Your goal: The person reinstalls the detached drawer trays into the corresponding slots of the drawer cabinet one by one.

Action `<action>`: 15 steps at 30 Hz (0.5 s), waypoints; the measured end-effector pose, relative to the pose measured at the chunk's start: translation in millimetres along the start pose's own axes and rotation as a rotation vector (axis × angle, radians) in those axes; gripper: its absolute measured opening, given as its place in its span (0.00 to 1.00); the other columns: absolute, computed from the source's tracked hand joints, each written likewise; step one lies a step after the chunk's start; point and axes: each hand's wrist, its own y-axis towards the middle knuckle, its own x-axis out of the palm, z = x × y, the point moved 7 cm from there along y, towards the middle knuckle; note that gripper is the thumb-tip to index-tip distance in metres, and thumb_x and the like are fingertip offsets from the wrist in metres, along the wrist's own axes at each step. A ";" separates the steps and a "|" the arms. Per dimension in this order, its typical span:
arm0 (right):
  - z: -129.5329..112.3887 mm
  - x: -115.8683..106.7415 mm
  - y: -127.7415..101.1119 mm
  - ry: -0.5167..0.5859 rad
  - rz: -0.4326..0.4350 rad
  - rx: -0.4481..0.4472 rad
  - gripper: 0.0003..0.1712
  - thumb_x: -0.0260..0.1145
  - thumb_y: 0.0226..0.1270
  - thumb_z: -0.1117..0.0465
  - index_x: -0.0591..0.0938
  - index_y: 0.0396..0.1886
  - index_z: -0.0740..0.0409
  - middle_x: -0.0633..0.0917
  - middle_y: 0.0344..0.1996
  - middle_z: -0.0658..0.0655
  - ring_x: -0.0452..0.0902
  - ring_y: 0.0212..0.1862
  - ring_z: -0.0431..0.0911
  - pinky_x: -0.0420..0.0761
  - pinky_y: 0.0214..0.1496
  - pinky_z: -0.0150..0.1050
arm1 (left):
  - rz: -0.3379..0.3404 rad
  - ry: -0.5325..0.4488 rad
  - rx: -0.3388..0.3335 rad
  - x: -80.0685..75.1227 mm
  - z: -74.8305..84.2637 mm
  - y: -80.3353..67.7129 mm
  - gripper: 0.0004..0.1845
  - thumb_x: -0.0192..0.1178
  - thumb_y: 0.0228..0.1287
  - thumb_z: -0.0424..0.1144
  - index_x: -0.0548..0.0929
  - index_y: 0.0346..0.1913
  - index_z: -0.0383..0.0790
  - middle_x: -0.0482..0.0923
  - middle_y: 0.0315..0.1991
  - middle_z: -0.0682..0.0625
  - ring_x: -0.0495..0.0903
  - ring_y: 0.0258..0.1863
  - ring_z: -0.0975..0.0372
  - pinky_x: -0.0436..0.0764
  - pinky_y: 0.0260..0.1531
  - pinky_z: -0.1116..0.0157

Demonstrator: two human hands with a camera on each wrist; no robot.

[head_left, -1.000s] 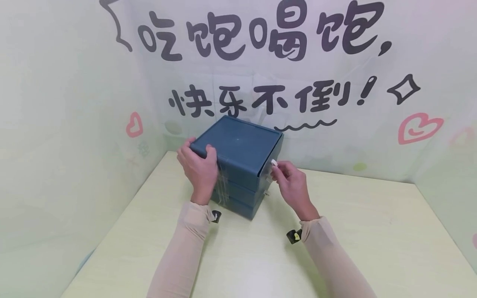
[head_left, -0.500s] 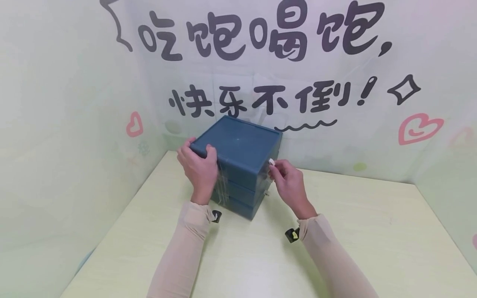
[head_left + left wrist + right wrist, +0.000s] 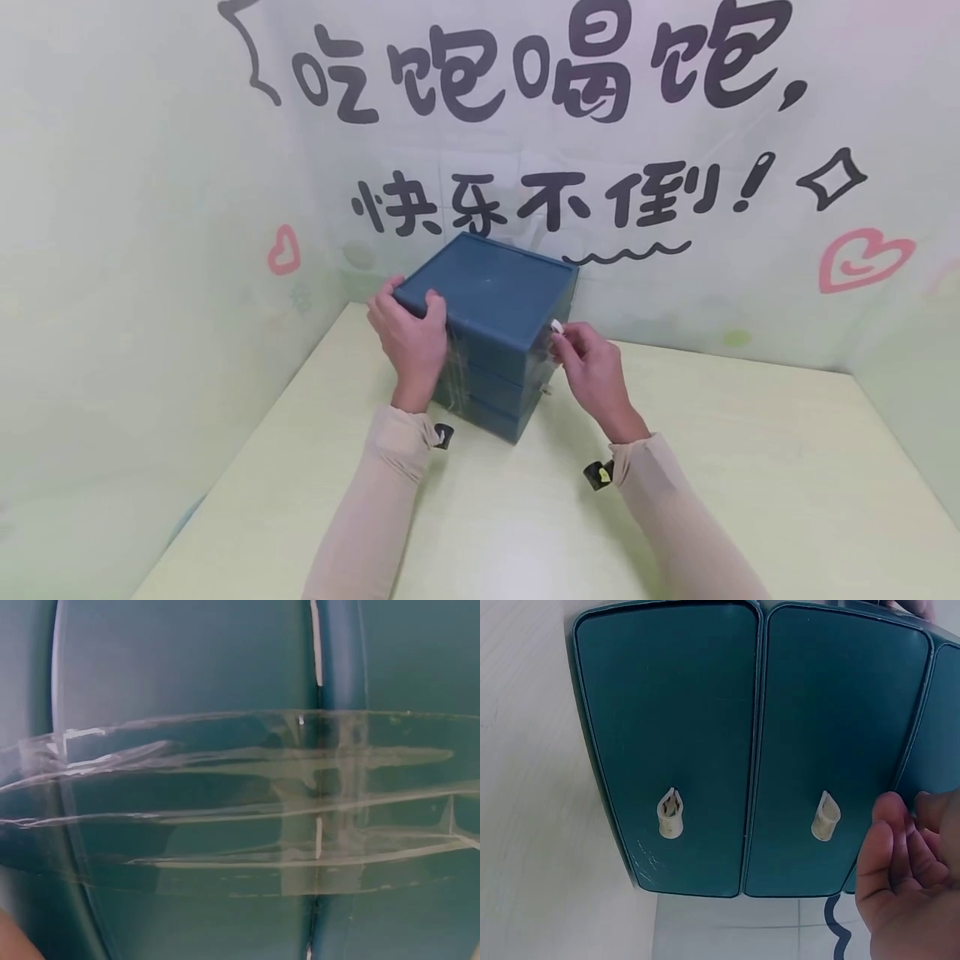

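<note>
A dark blue-green drawer cabinet point(image 3: 491, 292) with three drawers stands on the table, turned so that its fronts face right. My left hand point(image 3: 411, 342) holds its near left top edge, thumb on the top. At the drawer fronts my right hand point(image 3: 596, 367) pinches the white pull tab point(image 3: 557, 327) of the top drawer, which sits flush with the casing. The right wrist view shows the top drawer's front point(image 3: 936, 742) partly behind the fingers. Beside it, the middle drawer point(image 3: 832, 712) and bottom drawer point(image 3: 667, 712) are closed, each with a looped whitish tab.
Clear, wrinkled tape point(image 3: 225, 817) runs across the cabinet's side. The pale table point(image 3: 480, 517) spreads in front and to the right. Behind the cabinet, close to it, hangs a white wall sheet point(image 3: 750, 283) with black lettering; another sheet point(image 3: 150, 250) borders the left.
The top drawer, slightly out a second ago, has gone in flush, with my right hand moving left along with its tab. My left hand stays on the cabinet; the head view has shifted slightly.
</note>
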 end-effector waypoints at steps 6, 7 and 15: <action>-1.5 -4.5 0.0 -0.123 -0.092 0.026 0.12 0.62 0.76 0.58 0.82 0.51 0.60 0.90 0.35 0.58 0.87 0.35 0.47 0.83 0.36 0.32 | -0.060 0.042 0.006 0.7 1.7 1.3 0.29 0.58 0.63 0.52 0.69 0.64 0.43 0.69 0.58 0.40 0.68 0.56 0.47 0.76 0.44 0.45; -2.3 -5.8 0.5 -0.146 -0.108 0.023 0.13 0.61 0.77 0.58 0.82 0.52 0.60 0.90 0.35 0.58 0.87 0.35 0.47 0.83 0.35 0.32 | -0.073 0.054 0.012 1.0 2.7 1.8 0.29 0.58 0.64 0.52 0.69 0.64 0.43 0.69 0.58 0.40 0.68 0.55 0.47 0.76 0.42 0.45; -3.0 -20.9 9.5 -0.259 -0.180 0.034 0.20 0.59 0.79 0.53 0.80 0.58 0.62 0.90 0.37 0.58 0.82 0.32 0.46 0.77 0.33 0.37 | -0.176 0.197 0.110 3.2 14.3 9.3 0.31 0.58 0.65 0.52 0.69 0.65 0.37 0.68 0.56 0.37 0.65 0.54 0.47 0.73 0.46 0.49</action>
